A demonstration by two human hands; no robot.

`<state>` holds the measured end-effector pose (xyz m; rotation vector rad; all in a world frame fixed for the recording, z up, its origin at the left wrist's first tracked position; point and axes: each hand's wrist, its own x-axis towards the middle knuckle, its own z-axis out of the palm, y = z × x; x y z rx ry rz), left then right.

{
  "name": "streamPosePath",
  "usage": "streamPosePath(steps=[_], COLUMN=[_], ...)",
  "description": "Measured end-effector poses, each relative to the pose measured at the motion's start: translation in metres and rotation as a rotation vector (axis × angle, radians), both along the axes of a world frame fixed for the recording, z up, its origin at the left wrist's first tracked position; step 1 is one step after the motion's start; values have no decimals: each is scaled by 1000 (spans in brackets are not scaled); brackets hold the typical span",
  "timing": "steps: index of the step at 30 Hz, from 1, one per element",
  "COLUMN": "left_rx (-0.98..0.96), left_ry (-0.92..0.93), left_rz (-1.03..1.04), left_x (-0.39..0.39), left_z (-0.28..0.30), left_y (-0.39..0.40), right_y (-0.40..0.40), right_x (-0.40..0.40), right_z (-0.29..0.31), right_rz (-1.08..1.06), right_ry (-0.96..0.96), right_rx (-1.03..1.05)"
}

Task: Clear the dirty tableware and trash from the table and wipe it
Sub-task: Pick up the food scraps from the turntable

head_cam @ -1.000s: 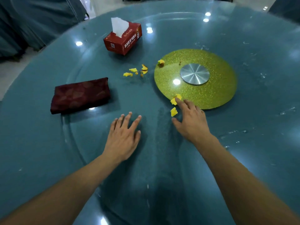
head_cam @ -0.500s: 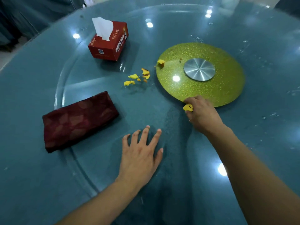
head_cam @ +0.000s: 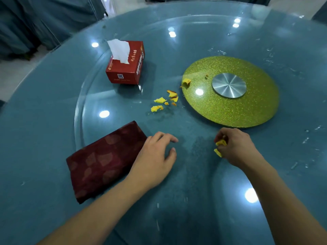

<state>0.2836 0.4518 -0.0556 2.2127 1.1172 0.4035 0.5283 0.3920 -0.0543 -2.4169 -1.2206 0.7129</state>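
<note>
My right hand (head_cam: 236, 146) is curled around yellow scraps (head_cam: 220, 143) just in front of the green glitter disc (head_cam: 247, 106); bits of yellow stick out between the fingers. My left hand (head_cam: 155, 160) rests on the blue glass table (head_cam: 53, 96) with loosely bent fingers, its side touching the folded dark red cloth (head_cam: 104, 160). Several more yellow scraps (head_cam: 165, 101) lie loose left of the disc, and one scrap (head_cam: 186, 81) sits on the disc's left rim.
A red tissue box (head_cam: 126, 68) with a white tissue sticking up stands at the back left. A round metal hub (head_cam: 229, 85) sits in the disc's middle. Water streaks and crumbs dot the glass on the right. Grey-blue curtains hang beyond the table's far left edge.
My right hand has closed on the yellow scraps and drawn back from the disc's edge toward me. My left hand has slid left against the red cloth, fingers bending.
</note>
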Motion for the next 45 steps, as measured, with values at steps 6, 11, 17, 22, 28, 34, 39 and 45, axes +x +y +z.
streamPosePath(steps=[6,11,17,22,28,34,39,45], left_rx=[-465,-710,237,295,176,-489,-1257,-1458], left_ry=[-319,-555,94,342,170,-497,-883,-1015], left_rz=[371,540,175,150,205,412,584,630], left_x=[3,6,-22,-42,-49,-18,1,-11], left_z=[14,27,8,-19,-25,5,10,9], left_y=[29,41,58,54,41,42,40,45], right_y=[12,33,38,27,19,32,53,56], right_x=[-23,-46,-59,-64,-61,-80,-126,-126], right_z=[-1,-6,-2,10,7,16,33,28], right_rz=[-35,-10,183,303,211,-26,175,306], right_ry=[100,122,-10,-97,-61,231,389,197], right_rx=[108,172,119,-74,-76,199,364,356])
